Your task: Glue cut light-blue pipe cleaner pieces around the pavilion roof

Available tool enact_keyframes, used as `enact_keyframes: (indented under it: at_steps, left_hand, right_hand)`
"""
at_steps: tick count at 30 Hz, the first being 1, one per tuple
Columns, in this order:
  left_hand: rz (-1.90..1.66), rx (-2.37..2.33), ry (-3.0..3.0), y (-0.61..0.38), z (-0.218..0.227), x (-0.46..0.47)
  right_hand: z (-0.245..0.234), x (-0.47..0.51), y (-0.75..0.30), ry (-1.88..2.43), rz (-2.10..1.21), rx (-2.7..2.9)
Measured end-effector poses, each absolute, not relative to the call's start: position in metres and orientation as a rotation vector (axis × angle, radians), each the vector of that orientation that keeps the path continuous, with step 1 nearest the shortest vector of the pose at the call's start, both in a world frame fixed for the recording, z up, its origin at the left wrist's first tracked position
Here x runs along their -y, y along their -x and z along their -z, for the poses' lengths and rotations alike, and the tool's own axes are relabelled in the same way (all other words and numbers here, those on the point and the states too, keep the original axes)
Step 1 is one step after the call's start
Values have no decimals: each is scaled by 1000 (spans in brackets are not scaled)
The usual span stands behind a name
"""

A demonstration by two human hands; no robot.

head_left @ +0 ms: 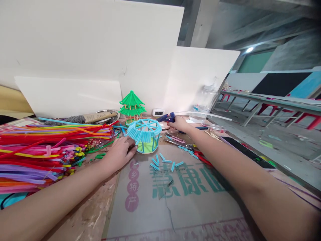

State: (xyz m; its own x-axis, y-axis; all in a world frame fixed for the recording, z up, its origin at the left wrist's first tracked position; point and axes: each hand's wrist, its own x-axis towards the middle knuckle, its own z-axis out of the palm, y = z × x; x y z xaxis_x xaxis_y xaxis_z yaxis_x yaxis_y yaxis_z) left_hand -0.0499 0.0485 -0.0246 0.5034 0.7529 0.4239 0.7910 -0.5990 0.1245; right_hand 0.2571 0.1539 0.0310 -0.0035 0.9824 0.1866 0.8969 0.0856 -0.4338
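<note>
My left hand (119, 153) rests on the table with its fingers against the base of a small blue pavilion model (144, 135) made of pipe cleaners, steadying it. My right hand (180, 124) reaches farther back and is closed round the handle of a blue glue gun (167, 117). A finished green pavilion model (132, 105) stands behind the blue one. Several short blue pipe-cleaner pieces (164, 162) lie on the cardboard sheet (175, 197) just in front of the blue model.
A big heap of coloured pipe cleaners (42, 150) fills the left side. Red-handled scissors (200, 156) and a dark phone (247, 152) lie right of my arm. White boards (105, 67) stand behind, with a metal dish (106, 115), a small clock (158, 112) and a plastic bottle (204, 100).
</note>
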Motion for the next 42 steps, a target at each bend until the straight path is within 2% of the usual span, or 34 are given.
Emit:
enact_keyframes:
  at_steps: [9, 16, 24, 29, 42]
  left_hand:
    - [727, 1367, 2649, 50, 26, -48]
    - [753, 1373, 2663, 50, 24, -48]
    - [756, 1381, 2652, 52, 23, -49]
    - [758, 1350, 2655, 53, 23, -48]
    - [777, 1396, 2680, 51, 19, -46]
  right_hand:
    - [-64, -98, -270, 1662, -389, 1910]
    - [-51, -27, -252, 1196, -556, 1696]
    - [-17, 5, -236, 1087, -380, 1852]
    - [-21, 8, -234, 976, -366, 1906]
    - [-27, 2, -244, 1062, -249, 1996]
